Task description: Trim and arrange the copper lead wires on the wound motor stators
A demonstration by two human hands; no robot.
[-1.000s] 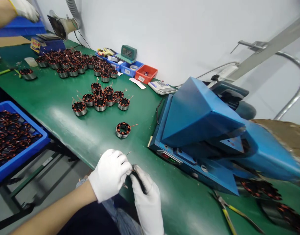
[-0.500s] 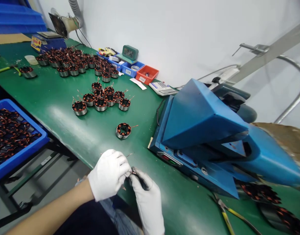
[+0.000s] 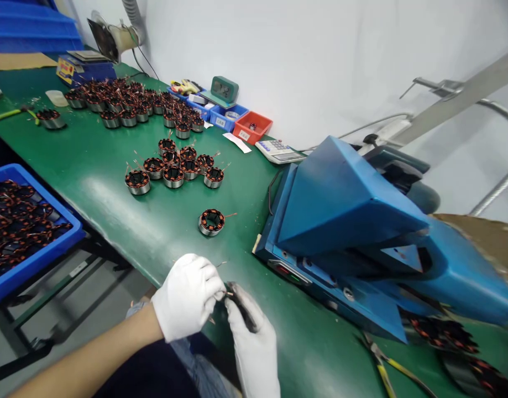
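Note:
My left hand [image 3: 190, 298], in a white glove, has its fingers closed in a pinch at the copper wire ends by the edge of a motor stator. My right hand [image 3: 256, 342], gloved too, grips that stator [image 3: 244, 313] on edge; only a dark strip of it shows between thumb and fingers. The left fingertips hide most of the wire. Just beyond the hands, a single wound stator [image 3: 211, 222] lies flat with one lead pointing right. Farther back stands a group of several stators [image 3: 173, 176] with their wire ends sticking up.
A blue machine [image 3: 345, 221] takes up the right side, with yellow-handled pliers [image 3: 380, 359] in front of it. A blue crate [image 3: 73, 235] of stators stands at the left. Many stators [image 3: 125, 102], small bins [image 3: 252, 127] and a calculator [image 3: 278, 151] line the back.
The whole scene has shifted slightly to the right in view. My hands keep their hold on the stator and its wire, with only a slight movement of the fingers.

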